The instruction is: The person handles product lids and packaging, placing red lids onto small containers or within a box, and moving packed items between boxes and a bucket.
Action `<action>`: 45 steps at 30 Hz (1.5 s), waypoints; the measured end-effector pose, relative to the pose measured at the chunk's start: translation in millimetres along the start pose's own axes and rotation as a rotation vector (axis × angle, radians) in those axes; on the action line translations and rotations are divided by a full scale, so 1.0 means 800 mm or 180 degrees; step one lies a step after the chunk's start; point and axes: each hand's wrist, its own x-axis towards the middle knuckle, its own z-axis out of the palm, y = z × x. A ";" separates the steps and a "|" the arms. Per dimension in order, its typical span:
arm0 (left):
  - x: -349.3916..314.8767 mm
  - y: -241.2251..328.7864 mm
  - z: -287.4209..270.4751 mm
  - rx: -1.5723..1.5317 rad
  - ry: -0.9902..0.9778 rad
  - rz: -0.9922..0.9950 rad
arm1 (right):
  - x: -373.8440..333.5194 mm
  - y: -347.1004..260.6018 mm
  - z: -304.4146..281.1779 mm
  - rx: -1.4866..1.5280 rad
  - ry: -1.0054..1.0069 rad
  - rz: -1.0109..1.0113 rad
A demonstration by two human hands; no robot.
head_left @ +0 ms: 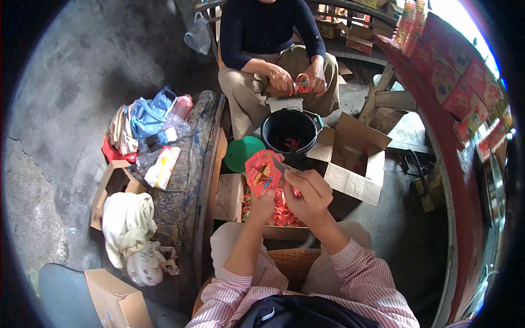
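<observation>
In front of me I hold up a red printed wrapper (263, 173) with yellow lettering and a small blue patch. My left hand (261, 206) grips its lower edge, thumb against the printed face. At the wrapper's right edge my right hand (309, 192) is closed, thumb and fingers pinched together. A greyish edge shows beside those fingertips; I cannot make out whether it belongs to the wrapper. Right below my hands sits an open cardboard box (228, 198) with many red shiny pieces (281, 213) in it.
Opposite sits a person (268, 38) handling a red ring-shaped thing (302, 82). Between us are a black bucket (266, 134), a green basin (240, 156) and an open carton (355, 183). A patterned bench (188, 158) with bags stands left; red packs (448, 71) line the right.
</observation>
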 end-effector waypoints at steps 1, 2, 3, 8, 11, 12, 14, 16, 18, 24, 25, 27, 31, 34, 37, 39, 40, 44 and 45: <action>-0.002 -0.008 -0.004 0.0001 0.0009 -0.0004 | -0.006 0.007 0.004 0.0092 -0.0019 0.0198; -0.006 -0.015 -0.003 0.0001 0.0122 -0.0017 | -0.013 0.014 0.008 0.0181 -0.0039 0.0396; -0.010 -0.017 -0.003 0.0067 0.0199 -0.0153 | -0.024 0.016 0.009 0.0256 -0.0061 0.0659; -0.015 -0.026 -0.020 0.0393 0.0470 -0.0329 | -0.033 0.013 0.012 0.0830 -0.0030 0.1532; -0.015 -0.021 -0.017 0.0483 0.0499 -0.0369 | -0.033 0.010 0.014 0.0712 -0.0067 0.1315; -0.015 -0.020 -0.016 0.0487 0.0487 -0.0402 | -0.033 0.012 0.015 0.0645 -0.0067 0.1183; -0.014 -0.024 -0.015 0.0574 0.0436 -0.0301 | -0.036 0.014 0.015 0.0606 -0.0068 0.1067; -0.014 -0.027 -0.015 0.0581 0.0359 -0.0131 | -0.039 0.014 0.015 0.0677 -0.0074 0.1093; -0.014 -0.032 -0.015 0.0494 0.0245 0.0099 | -0.038 0.013 0.015 0.0701 -0.0133 0.1186; -0.018 -0.042 -0.016 0.0494 0.0198 0.0166 | -0.041 0.014 0.012 0.0628 -0.0092 0.1115; -0.019 -0.043 -0.016 0.0490 0.0195 0.0178 | -0.042 0.016 0.010 0.0607 -0.0061 0.1076; -0.017 -0.044 -0.015 0.0489 0.0212 0.0244 | -0.047 0.021 0.008 0.0580 -0.0062 0.1013; -0.016 -0.041 -0.012 0.0633 0.0176 0.0297 | -0.053 0.019 0.002 0.0581 -0.0135 0.1057; -0.017 -0.044 -0.005 0.0718 0.0242 0.0060 | -0.062 0.021 -0.006 0.0413 -0.0158 0.1111; -0.018 -0.043 -0.002 0.0723 0.0195 -0.0001 | -0.065 0.024 0.001 0.0505 0.0085 0.1130; -0.019 -0.045 -0.002 0.0697 0.0164 -0.0004 | -0.060 0.021 0.005 0.0462 0.0071 0.1045; -0.019 -0.044 0.000 0.0668 0.0188 -0.0056 | -0.058 0.021 0.006 0.0439 0.0071 0.1005; -0.017 -0.046 0.005 0.0631 0.0201 -0.0116 | -0.059 0.027 0.005 0.0393 0.0080 0.1040; -0.019 -0.049 0.002 0.0652 0.0202 -0.0096 | -0.060 0.028 0.005 0.0427 0.0108 0.1067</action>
